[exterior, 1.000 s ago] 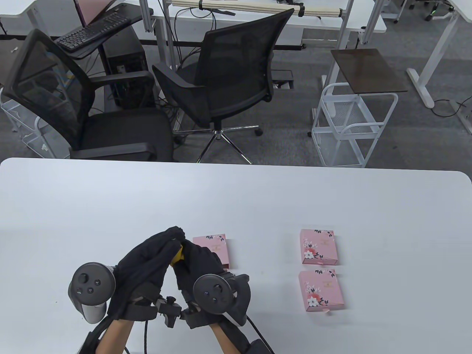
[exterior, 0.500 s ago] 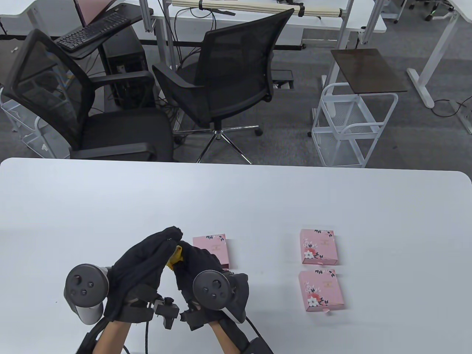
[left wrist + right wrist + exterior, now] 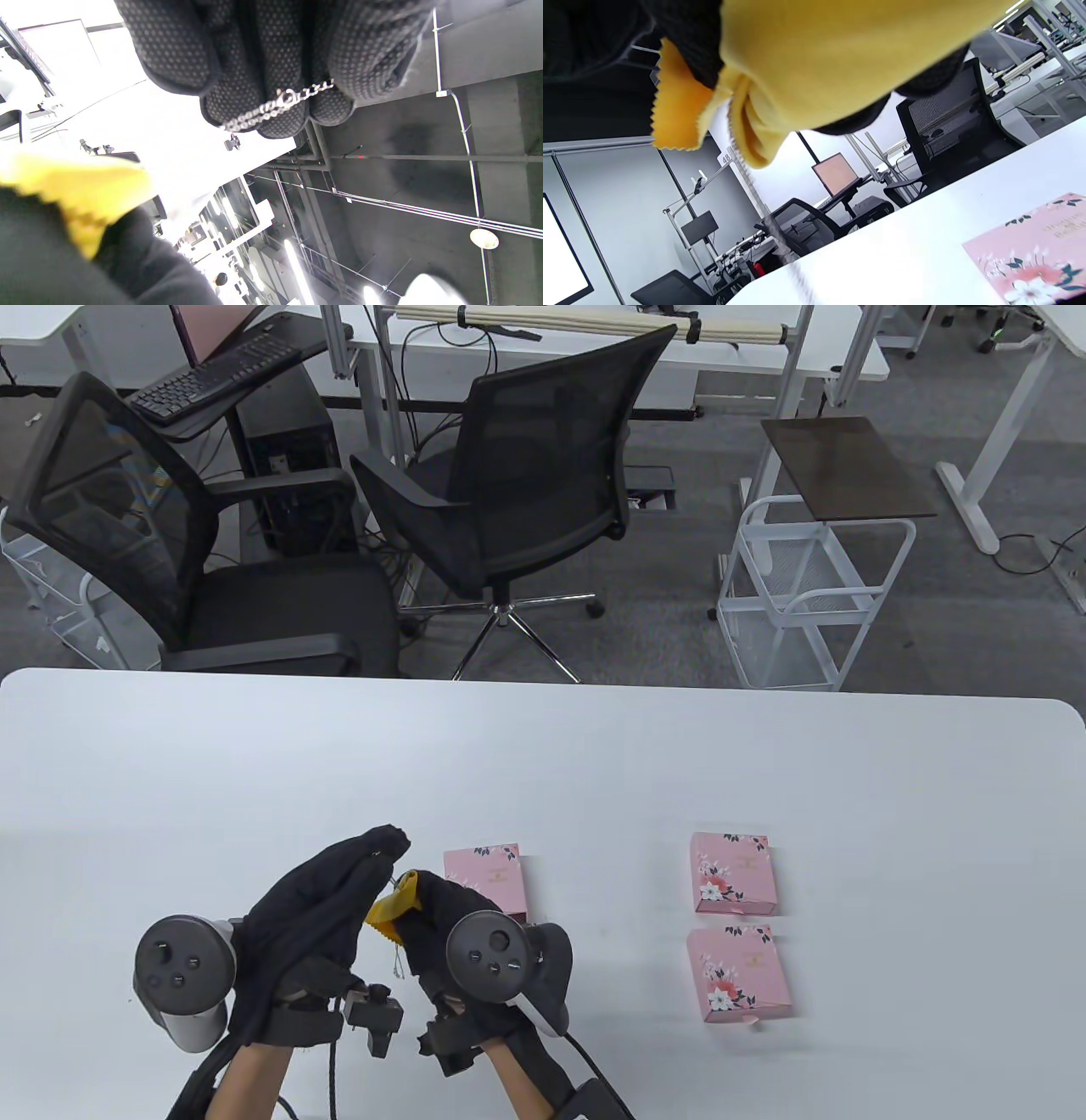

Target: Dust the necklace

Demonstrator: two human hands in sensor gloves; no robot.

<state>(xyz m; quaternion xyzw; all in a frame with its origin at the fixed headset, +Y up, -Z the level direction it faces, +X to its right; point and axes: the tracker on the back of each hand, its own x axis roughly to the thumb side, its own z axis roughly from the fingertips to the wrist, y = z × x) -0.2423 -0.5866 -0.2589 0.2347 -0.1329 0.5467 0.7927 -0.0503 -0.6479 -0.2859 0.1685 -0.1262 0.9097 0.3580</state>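
Lower left of table view: left hand (image 3: 327, 891) raised above the counter (image 3: 594, 763), fingertips (image 3: 271, 114) pinching a silver chain necklace (image 3: 271, 108) near its clasp; chain hanging down between the two hands (image 3: 395, 963). Just right of it: right hand (image 3: 450, 916) gripping a yellow polishing cloth (image 3: 392, 904), folded around the chain in the right wrist view (image 3: 814, 55). Step in hand, as judged: wiping the chain through the cloth, mid-task. Next move, as judged: drawing the cloth along the hanging length under light tension, with the pinch at the clasp kept firm. Further right: three pink floral boxes, one beside the right hand (image 3: 488, 878), two stacked toward the frame's lower right (image 3: 734, 872) (image 3: 740, 974).
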